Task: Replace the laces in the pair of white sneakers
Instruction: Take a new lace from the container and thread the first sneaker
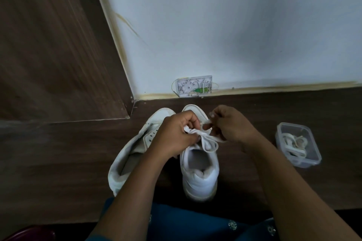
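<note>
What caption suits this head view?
Left hand and right hand pinch a white lace over one white sneaker; the other sneaker lies tilted beside it, a clear tub of laces nearby.

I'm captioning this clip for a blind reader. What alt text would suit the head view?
The left hand and right hand pinch a white lace at the top of an upright white sneaker on a wooden floor. A second sneaker leans beside it; a clear container of laces sits to its right.
</note>
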Tool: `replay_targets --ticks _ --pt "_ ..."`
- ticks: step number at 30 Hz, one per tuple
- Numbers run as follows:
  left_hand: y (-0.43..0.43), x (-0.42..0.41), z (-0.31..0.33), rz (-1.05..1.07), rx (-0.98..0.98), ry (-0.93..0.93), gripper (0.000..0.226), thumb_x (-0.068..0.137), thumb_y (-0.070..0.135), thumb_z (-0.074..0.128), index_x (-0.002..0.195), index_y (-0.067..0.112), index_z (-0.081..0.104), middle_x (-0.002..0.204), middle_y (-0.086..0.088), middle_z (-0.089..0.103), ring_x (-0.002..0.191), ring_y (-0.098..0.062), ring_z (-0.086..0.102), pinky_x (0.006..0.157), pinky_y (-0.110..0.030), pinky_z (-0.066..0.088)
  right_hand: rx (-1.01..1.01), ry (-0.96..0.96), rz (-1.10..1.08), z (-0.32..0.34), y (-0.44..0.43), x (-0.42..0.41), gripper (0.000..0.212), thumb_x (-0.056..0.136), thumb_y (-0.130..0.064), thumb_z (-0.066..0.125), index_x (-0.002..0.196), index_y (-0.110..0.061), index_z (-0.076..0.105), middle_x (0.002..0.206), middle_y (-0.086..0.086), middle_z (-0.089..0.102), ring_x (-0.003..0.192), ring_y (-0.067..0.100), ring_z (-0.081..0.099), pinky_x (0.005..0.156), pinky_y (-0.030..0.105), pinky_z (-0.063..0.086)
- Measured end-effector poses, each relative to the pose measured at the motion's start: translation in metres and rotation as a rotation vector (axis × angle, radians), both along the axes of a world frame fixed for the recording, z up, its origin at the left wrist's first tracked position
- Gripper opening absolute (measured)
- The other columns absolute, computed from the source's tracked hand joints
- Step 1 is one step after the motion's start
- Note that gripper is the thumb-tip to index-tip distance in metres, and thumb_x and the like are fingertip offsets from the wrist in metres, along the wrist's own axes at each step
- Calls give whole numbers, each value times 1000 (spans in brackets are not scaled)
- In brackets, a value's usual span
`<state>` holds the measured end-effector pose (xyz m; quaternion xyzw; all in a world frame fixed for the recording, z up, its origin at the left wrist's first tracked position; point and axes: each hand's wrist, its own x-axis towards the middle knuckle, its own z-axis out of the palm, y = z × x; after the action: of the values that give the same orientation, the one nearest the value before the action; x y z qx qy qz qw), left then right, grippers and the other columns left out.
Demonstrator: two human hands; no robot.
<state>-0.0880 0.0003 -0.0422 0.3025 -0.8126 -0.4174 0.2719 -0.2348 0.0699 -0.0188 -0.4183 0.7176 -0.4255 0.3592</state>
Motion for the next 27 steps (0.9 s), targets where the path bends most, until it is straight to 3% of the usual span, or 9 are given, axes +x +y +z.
replay_targets --ticks 3,5,8,11,14,18,22,27 --pt "1 -1 0 7 -8 -3 29 66 -4 71 69 22 60 61 15 58 56 1 50 56 -17 41 -15 -21 19 0 0 -2 32 90 13 36 87 -7 61 66 8 63 39 4 51 41 18 36" --pt "1 -1 0 13 -23 -9 29 66 -2 72 68 24 60 62 16 59 57 1 51 56 -17 41 -4 -27 76 -2 3 -4 34 87 16 40 87 -2 68 61 7 60 38 1 49 39 15 36" --pt "0 -1 0 3 -39 -11 32 66 -1 74 65 27 59 61 18 58 58 2 51 57 -17 42 -26 -66 123 -3 5 -4 19 83 14 54 88 4 70 53 0 61 38 0 46 39 14 36" --pt "-1 -1 0 -6 -34 4 33 67 -2 74 65 28 59 60 19 57 57 3 50 57 -17 41 -43 58 117 -6 2 -6 17 83 5 60 80 -7 72 47 -10 58 39 -4 46 45 14 36" --pt "0 -1 1 -17 -29 9 30 67 -3 74 66 24 61 59 19 57 57 4 49 57 -15 39 -35 273 182 -8 0 -8 21 82 1 60 78 -15 73 59 -12 62 46 -8 51 52 11 38" --pt "-2 -1 -1 -22 -45 26 24 64 10 75 70 28 59 64 12 54 60 -1 49 59 -21 40 -105 346 254 -11 -1 -7 25 77 8 60 81 -11 76 73 -2 69 56 -10 55 59 4 39" --pt "-2 0 0 -37 -70 29 16 63 20 71 69 28 58 64 11 53 62 -3 48 61 -24 40 -212 331 223 -14 -2 -8 23 73 12 63 80 -6 76 75 2 70 63 -4 58 62 7 42" --pt "-2 2 1 -39 -84 20 31 67 5 79 67 31 60 62 19 57 61 3 50 62 -18 40 -201 324 261 -14 -3 -6 26 74 9 60 76 -15 69 68 -11 65 59 -8 55 58 7 38"
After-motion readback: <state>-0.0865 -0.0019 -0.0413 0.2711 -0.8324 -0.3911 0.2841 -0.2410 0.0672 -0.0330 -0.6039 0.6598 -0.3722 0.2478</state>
